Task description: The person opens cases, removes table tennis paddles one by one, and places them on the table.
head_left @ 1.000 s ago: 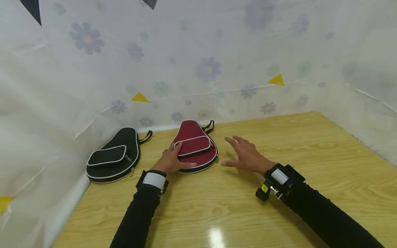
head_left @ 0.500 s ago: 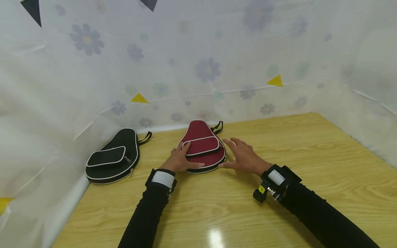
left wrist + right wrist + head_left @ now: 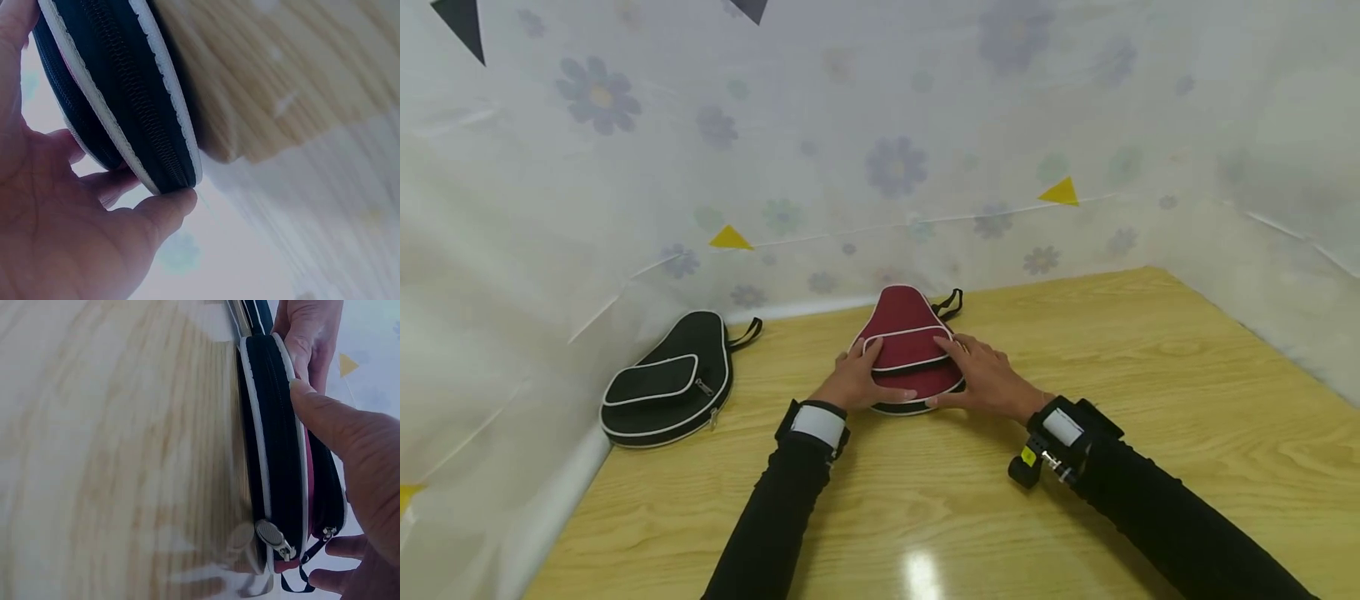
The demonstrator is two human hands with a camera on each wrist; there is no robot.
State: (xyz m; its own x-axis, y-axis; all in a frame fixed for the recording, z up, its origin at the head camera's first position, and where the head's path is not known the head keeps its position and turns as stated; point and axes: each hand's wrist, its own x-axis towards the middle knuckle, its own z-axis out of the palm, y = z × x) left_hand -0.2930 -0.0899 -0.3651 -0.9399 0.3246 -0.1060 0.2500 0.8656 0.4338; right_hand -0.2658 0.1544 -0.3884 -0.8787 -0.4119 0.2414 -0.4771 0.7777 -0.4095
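A red table tennis paddle case (image 3: pixel 901 310) with white piping and a front pocket lies on the wooden table, narrow end toward the wall. My left hand (image 3: pixel 850 379) rests on its left side, thumb stretched along the near edge. On the right side, my right hand (image 3: pixel 988 375) touches it with spread fingers, thumb toward the left thumb. In the left wrist view, the left thumb (image 3: pixel 169 209) meets the black zippered side (image 3: pixel 134 81). In the right wrist view, the right thumb (image 3: pixel 315 406) lies at the piping, and a zipper pull (image 3: pixel 272 536) hangs at the corner.
A black paddle case (image 3: pixel 696 337) of the same shape lies at the table's left edge, its strap (image 3: pixel 747 333) pointing right. Flower-patterned white sheeting (image 3: pixel 850 125) walls the back and sides. Wooden tabletop (image 3: pixel 1150 400) stretches off to the right.
The red case has slid right along the table with my left hand against it. My right hand, apart from it before, now touches its right side. The black case stays in place.
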